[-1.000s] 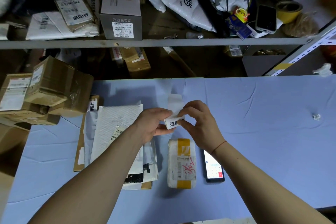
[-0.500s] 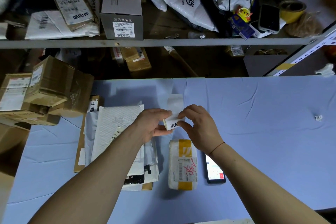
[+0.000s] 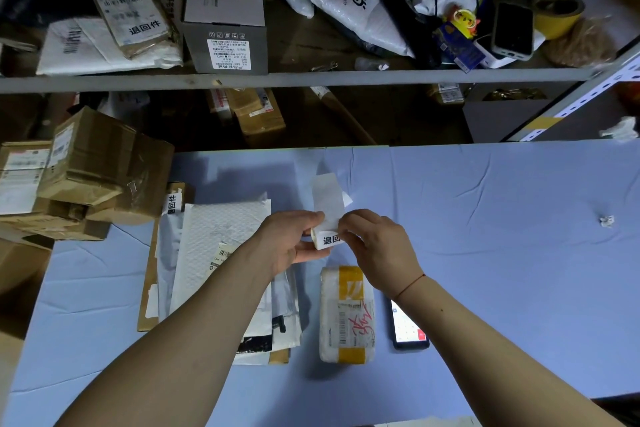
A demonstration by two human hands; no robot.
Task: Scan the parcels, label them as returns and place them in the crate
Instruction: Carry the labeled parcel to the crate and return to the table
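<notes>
Two hands (image 3: pixel 341 243) above taped parcel (image 3: pixel 347 314)

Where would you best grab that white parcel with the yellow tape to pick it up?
Probably across its two long sides near the middle, from above. The white parcel lies flat on the blue table with free space on both flanks; the phone lies apart on its right.

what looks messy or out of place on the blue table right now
A small crumpled scrap of paper lies alone on the blue table, far right of the work. At the left edge, the stacked cardboard boxes sit tilted and dented. Nothing looks spilled.
</notes>
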